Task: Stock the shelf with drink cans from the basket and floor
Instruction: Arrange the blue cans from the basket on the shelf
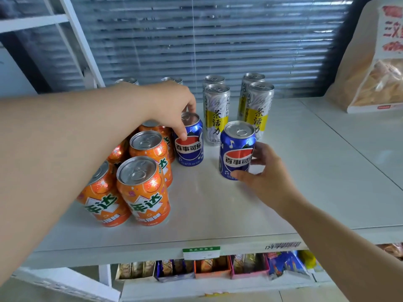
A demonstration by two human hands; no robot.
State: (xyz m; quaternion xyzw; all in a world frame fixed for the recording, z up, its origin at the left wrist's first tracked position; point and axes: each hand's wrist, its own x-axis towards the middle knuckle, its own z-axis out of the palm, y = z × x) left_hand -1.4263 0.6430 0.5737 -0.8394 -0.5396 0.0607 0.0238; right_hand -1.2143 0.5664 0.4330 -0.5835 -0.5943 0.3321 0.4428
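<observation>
Reaching onto the shelf, left hand grip pinches the far blue can; right hand grip wraps the near blue can at its 4 o'clock.

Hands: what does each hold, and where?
The left hand grips the left blue can by its top; the right hand grips the right blue can by its lower side.
</observation>
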